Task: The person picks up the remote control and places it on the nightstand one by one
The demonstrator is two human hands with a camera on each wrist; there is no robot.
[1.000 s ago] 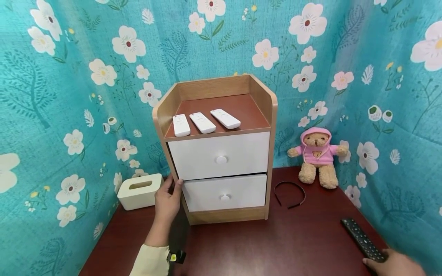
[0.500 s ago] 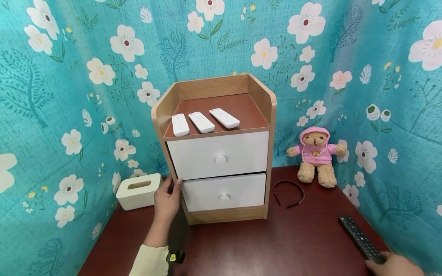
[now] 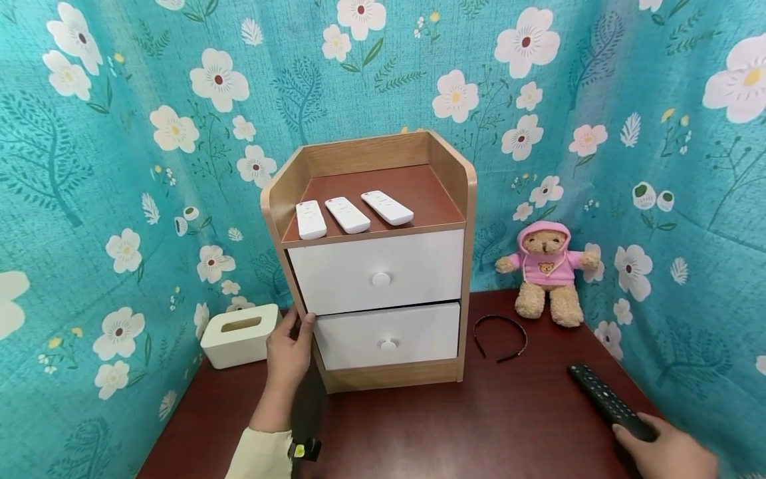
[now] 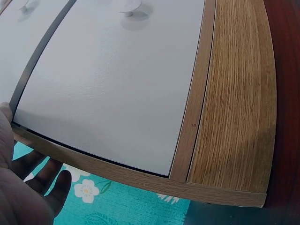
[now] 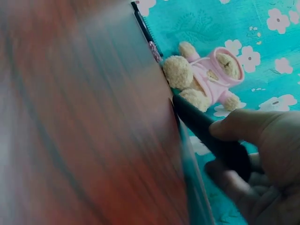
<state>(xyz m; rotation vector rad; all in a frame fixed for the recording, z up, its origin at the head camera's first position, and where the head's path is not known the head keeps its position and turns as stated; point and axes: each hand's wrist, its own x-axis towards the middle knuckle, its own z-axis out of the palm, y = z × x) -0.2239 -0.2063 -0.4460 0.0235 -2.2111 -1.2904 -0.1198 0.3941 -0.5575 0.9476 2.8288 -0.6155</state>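
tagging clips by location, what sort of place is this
Probably a staged bedroom-like corner, not a real room: floral teal cloth hangs as walls around a dark red table with a small two-drawer cabinet, a teddy bear and a tissue box.

three remotes [image 3: 350,213] on cabinet [image 3: 377,266] | tissue box [image 3: 239,334] left | teddy bear [image 3: 547,273], headband [image 3: 501,337] right

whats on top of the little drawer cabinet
Three white remotes lie side by side on the cabinet top, toward its front left. Both drawers are closed, so their contents are hidden. The left hand rests on the cabinet's side.
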